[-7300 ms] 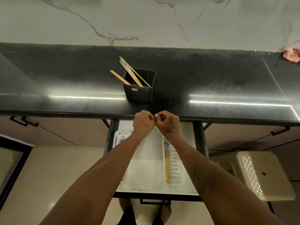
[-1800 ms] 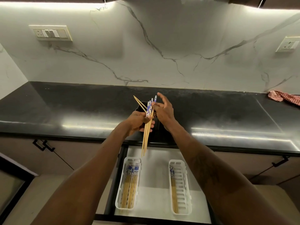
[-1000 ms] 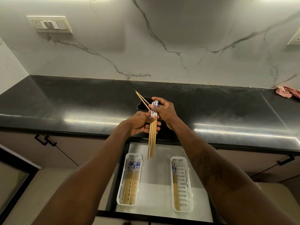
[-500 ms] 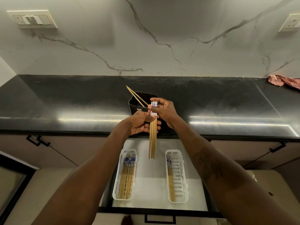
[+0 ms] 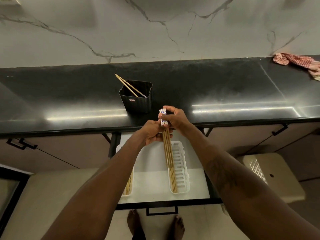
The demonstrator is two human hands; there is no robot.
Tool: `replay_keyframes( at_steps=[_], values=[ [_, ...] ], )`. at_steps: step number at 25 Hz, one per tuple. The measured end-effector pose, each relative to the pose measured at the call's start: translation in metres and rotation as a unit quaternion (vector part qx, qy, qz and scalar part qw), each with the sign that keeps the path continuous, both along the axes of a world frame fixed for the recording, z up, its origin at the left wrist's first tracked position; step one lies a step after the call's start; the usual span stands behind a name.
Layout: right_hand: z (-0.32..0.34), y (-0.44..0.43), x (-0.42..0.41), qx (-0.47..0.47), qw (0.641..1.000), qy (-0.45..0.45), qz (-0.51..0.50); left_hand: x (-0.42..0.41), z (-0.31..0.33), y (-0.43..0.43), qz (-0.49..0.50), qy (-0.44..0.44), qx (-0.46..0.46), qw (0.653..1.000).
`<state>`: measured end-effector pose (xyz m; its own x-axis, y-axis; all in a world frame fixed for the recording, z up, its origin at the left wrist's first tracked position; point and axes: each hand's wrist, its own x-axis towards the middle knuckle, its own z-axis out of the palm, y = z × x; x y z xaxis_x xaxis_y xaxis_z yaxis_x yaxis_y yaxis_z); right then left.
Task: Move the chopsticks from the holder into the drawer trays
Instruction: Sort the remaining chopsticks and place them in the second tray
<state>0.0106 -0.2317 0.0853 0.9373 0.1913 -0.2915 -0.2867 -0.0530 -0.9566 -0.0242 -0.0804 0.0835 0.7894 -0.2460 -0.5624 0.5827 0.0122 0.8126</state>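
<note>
A bundle of wooden chopsticks point(image 5: 167, 146) with blue-and-white tops hangs upright over the open drawer. My right hand point(image 5: 174, 116) pinches the tops and my left hand point(image 5: 154, 134) grips the shafts just below. Their tips reach down over the right white slotted tray point(image 5: 181, 170), which holds a few chopsticks. The left white tray point(image 5: 129, 185) is mostly hidden behind my left forearm. The black holder point(image 5: 136, 97) stands on the dark counter point(image 5: 225, 87) with two chopsticks leaning out to the left.
The white-lined drawer point(image 5: 152, 179) is pulled out below the counter edge, its black handle point(image 5: 161, 211) toward me. A red checked cloth point(image 5: 297, 62) lies at the counter's far right. A cream stool point(image 5: 270, 175) stands right of the drawer. My bare feet show below.
Both hands have moved the bundle from just in front of the holder toward me, past the counter edge and over the right tray. The view has tilted downward.
</note>
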Motion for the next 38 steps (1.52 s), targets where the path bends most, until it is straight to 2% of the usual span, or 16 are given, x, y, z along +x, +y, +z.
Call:
replay_keyframes(
  at_steps=[4,8,11,14,17,19,21,23,27,32,35,38],
  values=[
    [-0.041,-0.028,-0.025,-0.077,0.994,0.079,0.012,-0.021,-0.051,-0.021,-0.017,0.031,0.027,0.999],
    [-0.075,-0.046,-0.046,-0.108,0.982,0.158,0.007,-0.035,-0.087,-0.041,-0.028,0.057,0.034,0.997],
    [-0.094,-0.049,-0.055,-0.125,0.977,0.174,-0.015,-0.037,-0.109,-0.05,-0.036,0.048,0.067,0.996],
    [-0.108,-0.045,-0.061,-0.147,0.972,0.179,-0.048,-0.037,-0.133,-0.054,-0.042,0.042,0.142,0.988],
    [-0.126,-0.041,-0.061,-0.183,0.96,0.197,-0.074,-0.037,-0.146,-0.054,-0.088,0.013,0.269,0.959],
    [-0.138,-0.04,-0.059,-0.209,0.952,0.204,-0.09,-0.037,-0.149,-0.053,-0.13,-0.055,0.34,0.93],
    [-0.152,-0.04,-0.056,-0.248,0.943,0.198,-0.097,-0.038,-0.155,-0.049,-0.12,-0.124,0.403,0.899],
    [-0.161,-0.038,-0.053,-0.291,0.934,0.187,-0.094,-0.04,-0.163,-0.045,-0.099,-0.146,0.438,0.882],
    [-0.176,-0.029,-0.047,-0.379,0.915,0.13,-0.055,-0.044,-0.175,-0.046,-0.153,-0.175,0.483,0.844],
    [-0.193,-0.017,-0.048,-0.417,0.901,0.102,-0.062,-0.04,-0.181,-0.055,-0.251,-0.236,0.51,0.788],
    [-0.197,-0.014,-0.048,-0.423,0.898,0.099,-0.078,-0.038,-0.188,-0.058,-0.256,-0.226,0.511,0.789],
    [-0.205,-0.01,-0.049,-0.433,0.893,0.111,-0.05,-0.036,-0.191,-0.057,-0.261,-0.213,0.502,0.797]
  ],
)
